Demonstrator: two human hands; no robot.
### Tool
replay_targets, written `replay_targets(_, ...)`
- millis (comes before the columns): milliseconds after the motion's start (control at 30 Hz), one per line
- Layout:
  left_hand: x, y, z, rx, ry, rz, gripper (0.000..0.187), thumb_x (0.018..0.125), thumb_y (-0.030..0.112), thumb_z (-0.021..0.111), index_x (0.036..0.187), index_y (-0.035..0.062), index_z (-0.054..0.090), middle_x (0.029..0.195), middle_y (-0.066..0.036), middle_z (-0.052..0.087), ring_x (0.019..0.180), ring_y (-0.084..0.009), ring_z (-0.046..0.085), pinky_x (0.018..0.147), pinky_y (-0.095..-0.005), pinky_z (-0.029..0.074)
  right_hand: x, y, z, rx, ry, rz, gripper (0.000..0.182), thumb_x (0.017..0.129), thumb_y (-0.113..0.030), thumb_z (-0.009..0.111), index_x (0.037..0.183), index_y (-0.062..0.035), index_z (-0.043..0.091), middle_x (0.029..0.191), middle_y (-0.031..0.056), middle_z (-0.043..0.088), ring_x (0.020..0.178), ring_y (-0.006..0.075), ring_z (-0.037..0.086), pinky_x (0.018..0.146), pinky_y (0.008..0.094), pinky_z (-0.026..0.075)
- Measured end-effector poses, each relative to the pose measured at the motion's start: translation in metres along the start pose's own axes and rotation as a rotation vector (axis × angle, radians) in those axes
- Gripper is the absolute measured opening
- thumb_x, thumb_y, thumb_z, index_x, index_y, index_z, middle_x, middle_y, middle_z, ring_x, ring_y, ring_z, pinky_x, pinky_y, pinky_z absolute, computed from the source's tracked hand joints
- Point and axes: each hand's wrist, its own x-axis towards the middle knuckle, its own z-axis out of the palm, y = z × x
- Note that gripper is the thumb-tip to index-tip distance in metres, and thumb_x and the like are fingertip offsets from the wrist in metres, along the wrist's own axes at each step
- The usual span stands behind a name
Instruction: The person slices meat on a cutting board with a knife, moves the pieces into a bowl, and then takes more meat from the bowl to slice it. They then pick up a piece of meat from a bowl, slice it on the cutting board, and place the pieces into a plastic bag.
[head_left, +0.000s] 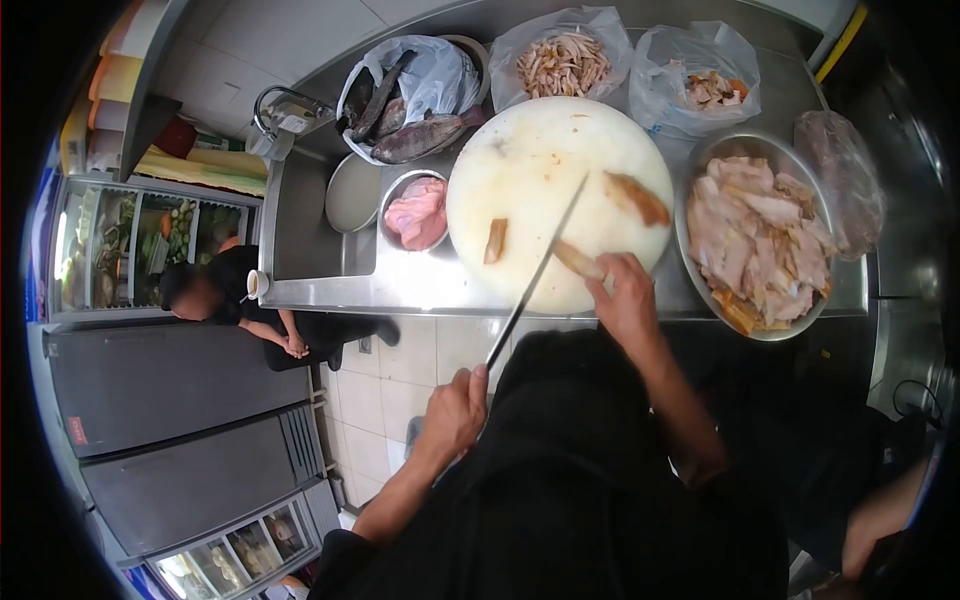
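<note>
My left hand point(457, 412) is closed round the handle of a long knife point(548, 252). The blade slants up and across the round white cutting board point(500, 150), beside a pale strip of meat point(578, 260). Fingers of my right hand point(627, 300) pinch the near end of that strip at the board's front edge. A browned piece of meat point(637, 198) lies on the board's right side, and a small brown piece point(495, 241) lies on its left. To the right stands an oval metal tray point(686, 235) heaped with sliced pale meat point(760, 235).
Behind the board are a bag of meat strips point(563, 62) and a bag of chopped pieces point(712, 90). Whole fish point(420, 138) lie in a bag at left, near a bowl of pink meat point(416, 212) and the sink point(310, 225). Another person point(235, 290) sits at far left.
</note>
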Motion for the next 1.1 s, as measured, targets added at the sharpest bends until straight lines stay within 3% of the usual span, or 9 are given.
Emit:
replay_targets(100,0.001,-0.006,0.009,0.064,0.029,0.092,0.062,0.111,0.046,0.039,0.087,-0.0053,0.064,0.068,-0.027,0.063,0.068,-0.0474,0.066,0.063,-0.0515,0.049,-0.005,0.011,0.005,0.014,-0.003,-0.058,0.027,0.077,0.001,0.078,0.101,0.0028,0.066,0.101,0.0197,0.064,0.097,0.0416,0.064,0.085,0.0462,0.052)
replay_targets(300,-0.017,0.006,0.005,-0.112,0.103,0.190,0.056,0.111,0.041,0.042,0.085,-0.0040,0.062,0.069,-0.029,0.063,0.070,-0.0513,0.065,0.063,-0.0539,0.049,-0.007,0.011,0.004,0.008,0.001,-0.106,0.031,0.075,0.000,0.080,0.102,0.0009,0.066,0.100,0.0183,0.064,0.096,0.0405,0.063,0.085,0.0451,0.053)
replay_targets(400,0.000,-0.014,0.026,0.203,0.017,0.153,0.057,0.111,0.041,0.041,0.084,-0.0038,0.063,0.072,-0.031,0.064,0.074,-0.0541,0.064,0.065,-0.0569,0.049,-0.004,0.002,0.006,-0.038,0.055,-0.119,0.028,0.075,-0.004,0.082,0.099,-0.0013,0.068,0.098,0.0189,0.065,0.094,0.0407,0.065,0.082,0.0444,0.054)
replay_targets(600,0.000,-0.018,0.021,0.098,-0.020,0.084,0.061,0.110,0.045,0.041,0.085,-0.0048,0.066,0.074,-0.031,0.065,0.076,-0.0533,0.066,0.069,-0.0557,0.050,0.010,0.016,0.013,-0.179,0.003,-0.073,0.021,0.089,-0.005,0.069,0.109,-0.0020,0.066,0.103,0.0191,0.064,0.098,0.0400,0.063,0.082,0.0484,0.052)
replay_targets(700,-0.004,-0.020,0.013,-0.038,0.021,0.050,0.067,0.110,0.051,0.040,0.088,-0.0063,0.067,0.069,-0.023,0.065,0.065,-0.0401,0.066,0.065,-0.0481,0.050,0.019,0.014,0.016,-0.142,0.101,-0.011,0.026,0.092,-0.006,0.065,0.119,-0.0022,0.064,0.101,0.0201,0.064,0.099,0.0398,0.063,0.083,0.0488,0.052)
replay_targets(800,-0.009,-0.013,-0.001,-0.234,0.099,-0.002,0.072,0.109,0.056,0.038,0.087,-0.0066,0.066,0.065,-0.011,0.060,0.058,-0.0211,0.057,0.058,-0.0382,0.047,0.028,0.007,0.036,-0.170,0.010,-0.122,0.034,0.092,-0.006,0.066,0.125,-0.0013,0.063,0.101,0.0207,0.065,0.097,0.0403,0.062,0.085,0.0477,0.052)
replay_targets(900,-0.002,-0.031,-0.008,-0.268,0.112,-0.132,0.064,0.110,0.049,0.039,0.089,-0.0056,0.065,0.069,-0.022,0.060,0.068,-0.0368,0.061,0.071,-0.0449,0.049,0.038,-0.007,0.061,-0.205,-0.083,-0.182,0.033,0.089,-0.008,0.069,0.122,-0.0036,0.065,0.099,0.0195,0.063,0.098,0.0396,0.062,0.086,0.0472,0.053)
replay_targets(967,-0.002,-0.040,-0.009,-0.321,0.127,-0.182,0.067,0.110,0.050,0.038,0.086,-0.0059,0.065,0.068,-0.022,0.060,0.067,-0.0346,0.059,0.071,-0.0449,0.048,0.046,-0.015,0.067,-0.246,-0.189,-0.244,0.030,0.088,-0.010,0.070,0.117,-0.0040,0.065,0.098,0.0194,0.061,0.096,0.0388,0.062,0.085,0.0477,0.054)
replay_targets(1100,-0.007,-0.053,-0.009,-0.391,0.069,-0.332,0.069,0.110,0.051,0.036,0.085,-0.0071,0.064,0.068,-0.024,0.060,0.068,-0.0360,0.060,0.072,-0.0464,0.048,0.071,0.002,0.086,-0.203,-0.169,-0.134,0.020,0.086,-0.010,0.070,0.104,-0.0035,0.064,0.098,0.0196,0.061,0.092,0.0407,0.066,0.079,0.0487,0.056)
